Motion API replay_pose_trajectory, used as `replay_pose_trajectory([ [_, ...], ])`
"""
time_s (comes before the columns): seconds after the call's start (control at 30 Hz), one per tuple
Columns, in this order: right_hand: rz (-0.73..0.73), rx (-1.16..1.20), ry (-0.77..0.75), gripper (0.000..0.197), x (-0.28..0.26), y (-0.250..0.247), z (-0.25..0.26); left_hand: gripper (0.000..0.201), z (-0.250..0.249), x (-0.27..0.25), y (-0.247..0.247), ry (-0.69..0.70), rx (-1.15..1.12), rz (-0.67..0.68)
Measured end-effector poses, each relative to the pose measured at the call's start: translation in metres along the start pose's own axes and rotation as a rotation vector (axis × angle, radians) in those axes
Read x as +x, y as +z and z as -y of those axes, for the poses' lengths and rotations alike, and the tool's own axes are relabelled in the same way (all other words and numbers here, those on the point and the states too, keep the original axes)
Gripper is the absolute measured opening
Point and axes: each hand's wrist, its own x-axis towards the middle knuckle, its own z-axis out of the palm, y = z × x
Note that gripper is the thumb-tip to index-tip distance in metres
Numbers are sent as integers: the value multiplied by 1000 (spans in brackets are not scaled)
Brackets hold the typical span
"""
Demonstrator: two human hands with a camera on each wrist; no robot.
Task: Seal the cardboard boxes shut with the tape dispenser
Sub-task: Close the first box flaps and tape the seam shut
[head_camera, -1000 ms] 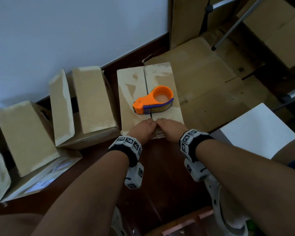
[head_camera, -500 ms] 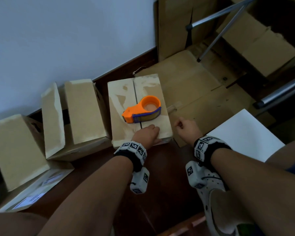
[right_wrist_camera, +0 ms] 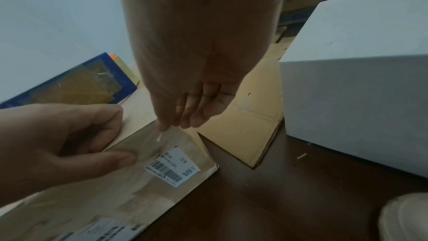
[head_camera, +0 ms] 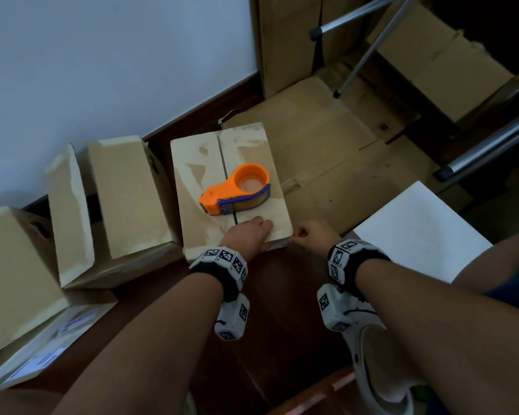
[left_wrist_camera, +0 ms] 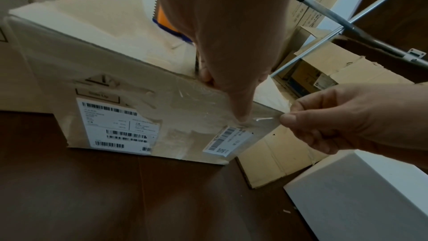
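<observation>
1. Left hand (head_camera: 247, 235): fingers lie flat on the top near edge of the closed cardboard box (head_camera: 192, 187), over the flap seam; the thumb presses clear tape (left_wrist_camera: 266, 119) against the box's front face.
2. Right hand (head_camera: 313, 235): just off the box's near right corner, thumb and forefinger pinching the loose end of that tape; other fingers curled.
3. Tape dispenser (head_camera: 237, 190): orange with blue guard, lying on its side on the box top, across the seam, just beyond the left hand.
4. Box labels (left_wrist_camera: 115, 125): barcoded stickers on the front face.
5. Open cardboard boxes (head_camera: 117, 199): left of the first, flaps up, along the wall.
6. White box (head_camera: 417, 229): right of the right hand.
7. Flattened cardboard (head_camera: 327, 151): beyond, on the floor.
</observation>
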Motion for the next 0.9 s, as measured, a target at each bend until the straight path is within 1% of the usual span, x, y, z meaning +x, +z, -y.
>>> replay_pose_trajectory([
  [0.13, 37, -140, -27, 21, 7, -6, 5, 40, 2, 2, 1, 20, -6, -6],
  [0.3, 109, -312, -77, 23, 13, -12, 14, 44, 3, 3, 1, 22, 10, -3],
  [0.37, 113, -338, -69, 30, 14, -11, 16, 50, -1, 3, -1, 5, 36, -18],
  [0.43, 115, -315, -72, 33, 14, -11, 18, 55, -6, 5, -5, -37, 58, -36],
  [0.47, 126, -290, -76, 31, 13, -11, 17, 57, -9, 6, -7, -56, 65, -40],
  [0.53, 144, -221, -69, 25, 13, -11, 13, 56, -15, 8, -7, -86, 88, -47],
  [0.57, 153, -188, -55, 27, 12, -11, 11, 55, -17, 8, -7, -97, 107, -50],
  [0.63, 177, -107, -25, 31, 10, -12, 7, 56, -21, 9, -8, -110, 138, -53],
  [0.73, 204, 60, 6, 29, 10, -10, 3, 58, -24, 11, -13, -123, 169, -52],
  [0.77, 199, 78, 8, 28, 9, -10, 2, 57, -24, 11, -14, -127, 170, -54],
  [0.9, 159, -54, -20, 24, 8, -12, 8, 54, -27, 10, -11, -138, 154, -65],
])
